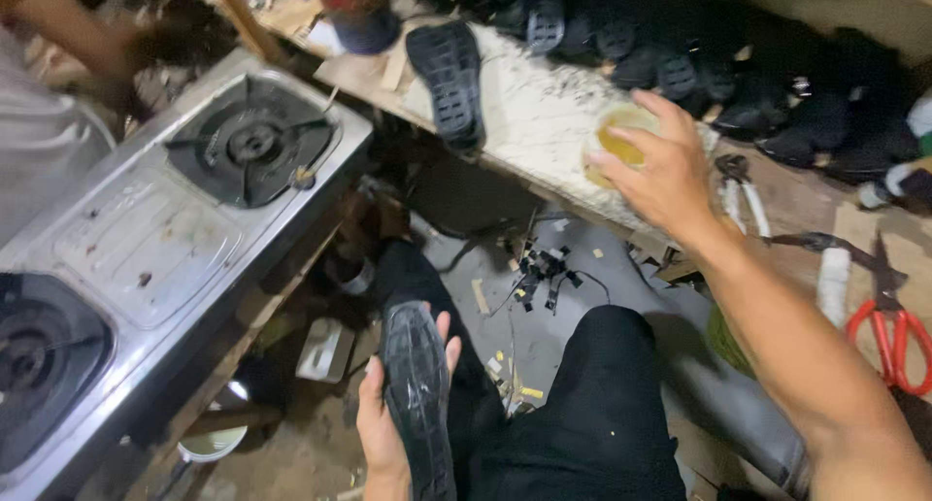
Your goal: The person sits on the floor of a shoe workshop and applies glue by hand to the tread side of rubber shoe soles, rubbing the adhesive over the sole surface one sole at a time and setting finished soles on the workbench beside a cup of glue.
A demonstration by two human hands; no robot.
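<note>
Head view: left hand low between the knees, fingers curled around a black shoe sole, glossy, tread side up, toe pointing away. Right hand reached out to the white worktop, fingers spread narrow over a small round container of yellow glue, touching its rim. A second black sole lies flat on the worktop, well apart. More soles heaped behind. Two-burner gas stove at left. Red-handled scissors at right.
</note>
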